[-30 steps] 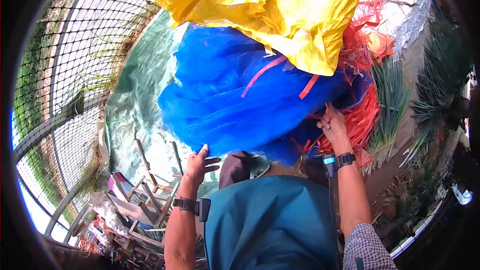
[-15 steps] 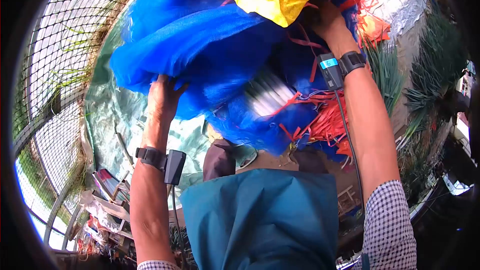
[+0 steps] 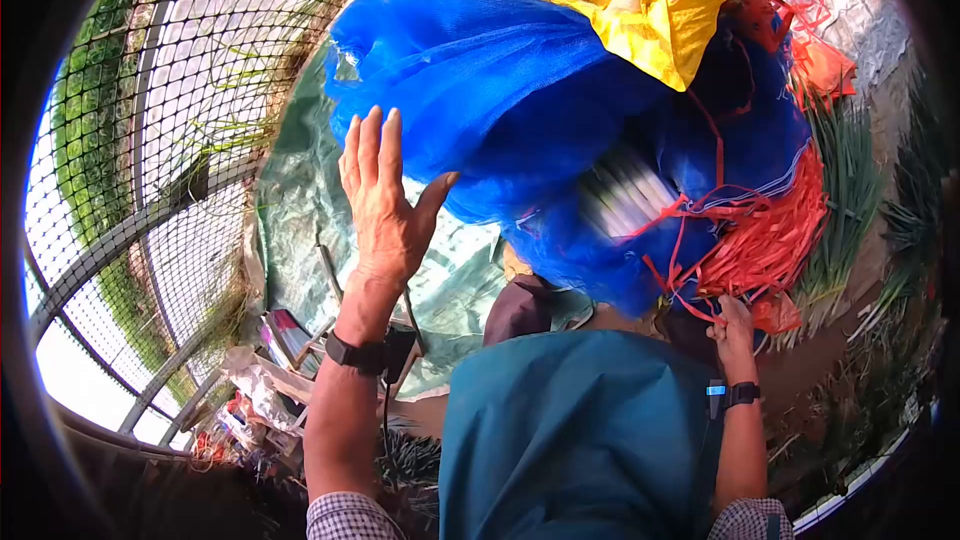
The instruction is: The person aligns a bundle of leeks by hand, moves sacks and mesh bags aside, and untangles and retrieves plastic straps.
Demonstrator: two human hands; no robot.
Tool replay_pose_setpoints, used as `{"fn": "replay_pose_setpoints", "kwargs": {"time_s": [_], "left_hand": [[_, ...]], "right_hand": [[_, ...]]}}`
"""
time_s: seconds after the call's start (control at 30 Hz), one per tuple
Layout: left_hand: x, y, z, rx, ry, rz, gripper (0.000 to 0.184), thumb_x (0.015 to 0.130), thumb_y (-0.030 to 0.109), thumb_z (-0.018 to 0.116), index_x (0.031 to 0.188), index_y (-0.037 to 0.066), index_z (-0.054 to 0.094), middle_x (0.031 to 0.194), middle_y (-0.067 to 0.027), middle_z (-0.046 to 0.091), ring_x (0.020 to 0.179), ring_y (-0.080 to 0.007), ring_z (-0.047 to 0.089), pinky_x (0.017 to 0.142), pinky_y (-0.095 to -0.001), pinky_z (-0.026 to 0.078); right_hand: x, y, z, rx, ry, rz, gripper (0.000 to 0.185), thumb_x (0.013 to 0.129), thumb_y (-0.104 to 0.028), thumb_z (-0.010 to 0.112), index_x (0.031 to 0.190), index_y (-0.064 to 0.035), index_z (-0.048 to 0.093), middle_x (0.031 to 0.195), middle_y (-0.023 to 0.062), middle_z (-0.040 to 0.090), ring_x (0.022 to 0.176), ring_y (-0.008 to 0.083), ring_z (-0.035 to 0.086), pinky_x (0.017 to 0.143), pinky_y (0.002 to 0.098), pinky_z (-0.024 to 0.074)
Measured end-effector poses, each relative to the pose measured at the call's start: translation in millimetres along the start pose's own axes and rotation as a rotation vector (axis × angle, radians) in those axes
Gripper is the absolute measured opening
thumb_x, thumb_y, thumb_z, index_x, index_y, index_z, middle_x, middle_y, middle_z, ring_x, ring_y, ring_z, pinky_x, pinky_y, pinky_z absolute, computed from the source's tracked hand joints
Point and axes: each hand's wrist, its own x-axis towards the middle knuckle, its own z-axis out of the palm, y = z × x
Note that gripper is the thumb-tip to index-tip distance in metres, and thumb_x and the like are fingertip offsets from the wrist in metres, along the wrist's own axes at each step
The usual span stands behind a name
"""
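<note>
My left hand (image 3: 385,225) is raised with its fingers stretched out and holds nothing. It hovers by the left edge of a crumpled blue mesh net (image 3: 480,70). White stalks of green onions (image 3: 628,195) show in a gap in the net. At the lower right, my right hand (image 3: 735,325) has its fingers curled at the lower end of a bundle of red plastic strips (image 3: 770,240) and appears to pinch some of them. A yellow plastic sack (image 3: 660,10) lies over the top of the net.
Bunches of green onions (image 3: 840,190) lie along the right. A pale green tarp (image 3: 300,200) spreads on the ground at left, beside a black mesh fence (image 3: 150,120). A teal apron (image 3: 570,430) covers my lap. Odds and ends (image 3: 255,390) are piled at lower left.
My left hand has let go of the blue net and opened. My right hand has come down from under the yellow sack to the red strips. The view has shifted left.
</note>
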Motion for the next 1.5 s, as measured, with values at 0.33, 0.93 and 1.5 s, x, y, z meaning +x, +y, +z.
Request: {"fn": "replay_pose_setpoints", "kwargs": {"time_s": [0.33, 0.93, 1.5], "left_hand": [[6, -58, 174, -0.108, -0.487, -0.134, 0.098, 0.083, 0.05, 0.067, 0.148, -0.004, 0.018, 0.149, -0.0299, 0.029, 0.138, -0.0465, 0.027, 0.115, -0.0484, 0.024], [-145, 147, 209, -0.065, -0.846, 0.1, 0.045, 0.088, 0.032, 0.064, 0.124, 0.008, 0.052, 0.089, -0.0167, 0.067, 0.079, -0.0368, 0.066, 0.068, -0.0476, 0.051], [-35, 215, 115, -0.406, 0.014, -0.146, 0.057, 0.095, 0.009, 0.056, 0.145, 0.005, 0.031, 0.107, -0.0146, 0.063, 0.083, -0.0206, 0.064, 0.067, -0.0306, 0.053]], "right_hand": [[-63, 45, -55, -0.183, 0.253, 0.002, 0.027, 0.093, -0.023, 0.063, 0.107, -0.0007, 0.06, 0.061, -0.0031, 0.045, 0.044, 0.006, 0.04, 0.043, 0.0251, 0.039], [-208, 155, -233, -0.517, 0.435, 0.157, 0.029, 0.088, -0.022, 0.065, 0.104, 0.0024, 0.066, 0.074, 0.0017, 0.059, 0.058, 0.0112, 0.055, 0.051, 0.027, 0.0454], [-244, 289, -256, -0.56, 0.339, 0.098, 0.03, 0.082, -0.023, 0.068, 0.098, 0.002, 0.07, 0.085, 0.0172, 0.069, 0.071, 0.0194, 0.069, 0.062, 0.0338, 0.0533]]}}
